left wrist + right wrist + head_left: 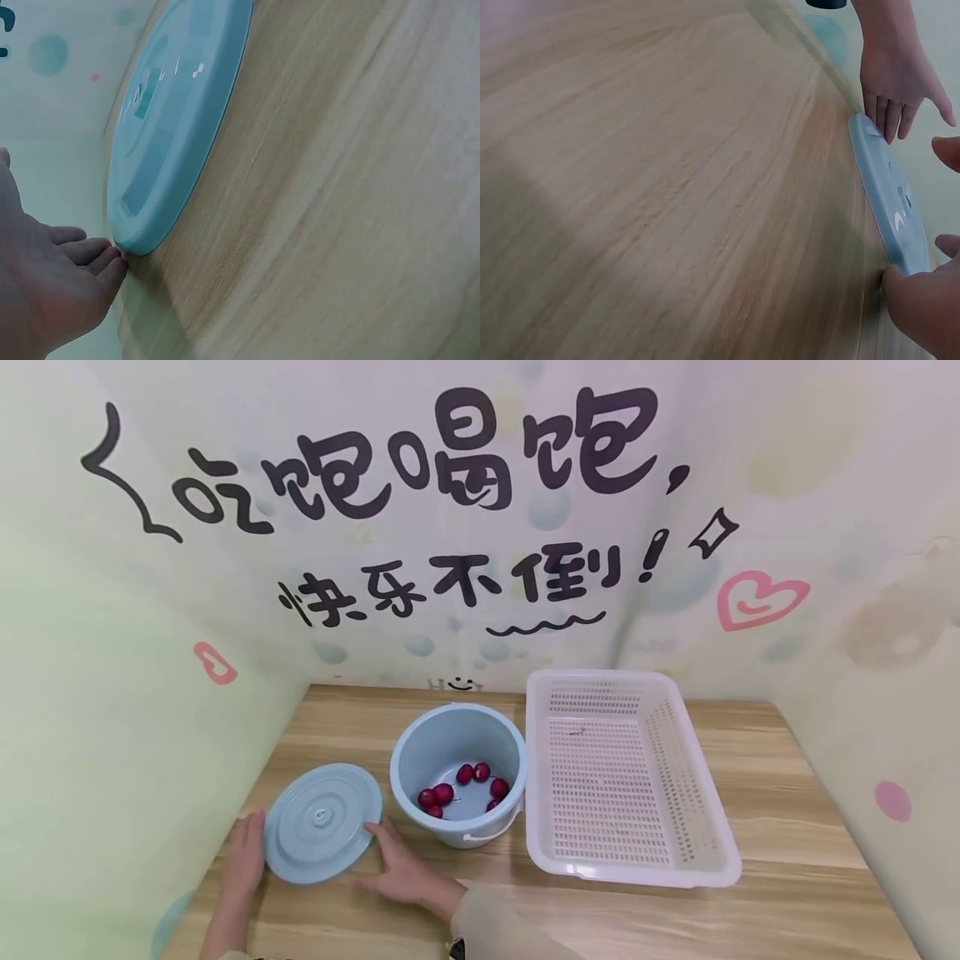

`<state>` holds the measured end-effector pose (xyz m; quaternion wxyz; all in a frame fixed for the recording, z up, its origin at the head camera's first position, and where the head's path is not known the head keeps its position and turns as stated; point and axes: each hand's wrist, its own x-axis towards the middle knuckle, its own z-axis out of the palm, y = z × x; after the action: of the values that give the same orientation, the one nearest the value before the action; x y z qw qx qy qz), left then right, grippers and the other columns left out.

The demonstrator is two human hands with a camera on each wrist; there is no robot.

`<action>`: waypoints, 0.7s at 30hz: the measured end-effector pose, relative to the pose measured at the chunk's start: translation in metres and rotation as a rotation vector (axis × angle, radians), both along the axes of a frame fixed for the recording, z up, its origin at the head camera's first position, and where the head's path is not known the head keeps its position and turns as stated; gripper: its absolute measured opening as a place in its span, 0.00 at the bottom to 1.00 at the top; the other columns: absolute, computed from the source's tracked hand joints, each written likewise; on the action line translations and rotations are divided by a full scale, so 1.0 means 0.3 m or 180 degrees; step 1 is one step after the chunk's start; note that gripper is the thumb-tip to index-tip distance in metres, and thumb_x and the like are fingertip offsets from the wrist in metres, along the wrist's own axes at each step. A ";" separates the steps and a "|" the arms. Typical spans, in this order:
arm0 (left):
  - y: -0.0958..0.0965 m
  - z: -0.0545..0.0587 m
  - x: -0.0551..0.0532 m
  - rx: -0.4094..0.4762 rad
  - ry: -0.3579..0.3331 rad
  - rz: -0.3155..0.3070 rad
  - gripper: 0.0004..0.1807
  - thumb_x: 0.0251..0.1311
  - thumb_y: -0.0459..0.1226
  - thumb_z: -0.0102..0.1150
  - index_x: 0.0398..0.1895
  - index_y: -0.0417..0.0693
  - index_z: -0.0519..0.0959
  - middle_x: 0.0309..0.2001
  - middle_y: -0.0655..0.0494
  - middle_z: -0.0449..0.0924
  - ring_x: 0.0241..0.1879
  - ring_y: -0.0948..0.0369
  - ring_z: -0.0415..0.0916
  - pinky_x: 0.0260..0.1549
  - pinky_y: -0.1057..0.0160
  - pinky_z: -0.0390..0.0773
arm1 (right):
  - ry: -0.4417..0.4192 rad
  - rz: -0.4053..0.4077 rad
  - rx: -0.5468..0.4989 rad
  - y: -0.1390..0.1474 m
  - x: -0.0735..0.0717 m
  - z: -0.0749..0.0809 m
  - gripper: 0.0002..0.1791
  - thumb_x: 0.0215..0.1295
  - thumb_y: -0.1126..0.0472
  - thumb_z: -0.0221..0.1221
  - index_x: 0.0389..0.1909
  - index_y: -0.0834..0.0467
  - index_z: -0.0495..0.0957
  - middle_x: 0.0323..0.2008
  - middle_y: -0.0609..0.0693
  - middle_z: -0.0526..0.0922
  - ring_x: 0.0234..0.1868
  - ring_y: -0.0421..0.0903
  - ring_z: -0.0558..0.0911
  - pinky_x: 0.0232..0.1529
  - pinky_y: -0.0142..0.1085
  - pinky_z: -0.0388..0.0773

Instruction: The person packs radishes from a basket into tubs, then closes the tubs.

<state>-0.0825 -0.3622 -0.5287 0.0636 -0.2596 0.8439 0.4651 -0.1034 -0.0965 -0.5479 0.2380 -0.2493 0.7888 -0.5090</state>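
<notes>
A round light-blue lid with a small central knob lies on the table, left of a light-blue bucket. My left hand is at the lid's left edge. In the left wrist view, its fairly straight fingertips meet the rim. On the opposite side, my right hand touches the lid's right edge with its fingers spread. The right wrist view shows both hands at opposite ends of the lid. Inside the bucket are several small round dark-red things with thin tails, resembling radishes.
Right of the bucket stands a white perforated plastic basket, with a small dark scrap on its bottom. The bucket's white handle hangs at its front. A printed wall covering rises behind the wood-grain table.
</notes>
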 end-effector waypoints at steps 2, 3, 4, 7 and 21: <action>0.006 0.005 -0.003 -0.0020 -0.0014 -0.0024 0.44 0.74 0.60 0.12 0.78 0.36 0.33 0.78 0.31 0.29 0.77 0.32 0.29 0.76 0.34 0.35 | -0.0069 -0.0070 -0.0063 -0.011 -0.006 -0.003 0.44 0.60 0.55 0.66 0.75 0.57 0.58 0.79 0.64 0.47 0.79 0.60 0.52 0.79 0.49 0.54; 0.008 0.007 -0.003 -0.0042 -0.0020 -0.0039 0.43 0.74 0.60 0.12 0.78 0.36 0.34 0.78 0.31 0.30 0.77 0.33 0.30 0.76 0.35 0.35 | -0.0119 -0.0113 -0.0085 -0.016 -0.008 -0.003 0.43 0.60 0.55 0.67 0.74 0.56 0.60 0.79 0.65 0.47 0.79 0.60 0.52 0.79 0.50 0.54; 0.008 0.010 -0.002 -0.0022 -0.0028 -0.0018 0.43 0.74 0.60 0.12 0.78 0.36 0.35 0.78 0.31 0.31 0.77 0.33 0.31 0.76 0.35 0.36 | -0.0168 -0.0155 -0.0102 -0.019 -0.009 -0.003 0.42 0.60 0.55 0.67 0.74 0.54 0.61 0.78 0.66 0.48 0.79 0.61 0.53 0.79 0.51 0.55; 0.010 0.021 0.009 0.0035 0.0027 0.0175 0.42 0.75 0.58 0.15 0.78 0.35 0.44 0.77 0.29 0.39 0.77 0.33 0.36 0.76 0.36 0.39 | -0.0324 -0.0251 -0.0232 -0.021 -0.005 -0.005 0.40 0.59 0.56 0.68 0.73 0.51 0.63 0.78 0.65 0.50 0.79 0.60 0.54 0.79 0.49 0.56; -0.015 0.287 0.093 0.0217 0.0861 0.0816 0.34 0.73 0.55 0.45 0.73 0.44 0.65 0.62 0.74 0.75 0.40 0.92 0.72 0.50 0.85 0.75 | 0.0839 0.0145 -0.0550 0.056 0.059 0.244 0.40 0.67 0.49 0.61 0.77 0.47 0.55 0.81 0.58 0.43 0.80 0.55 0.51 0.77 0.48 0.61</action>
<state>-0.0547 -0.3666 -0.4426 -0.1014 -0.2979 0.7886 0.5283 -0.0857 -0.0798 -0.4748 0.1216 -0.3514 0.7606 -0.5323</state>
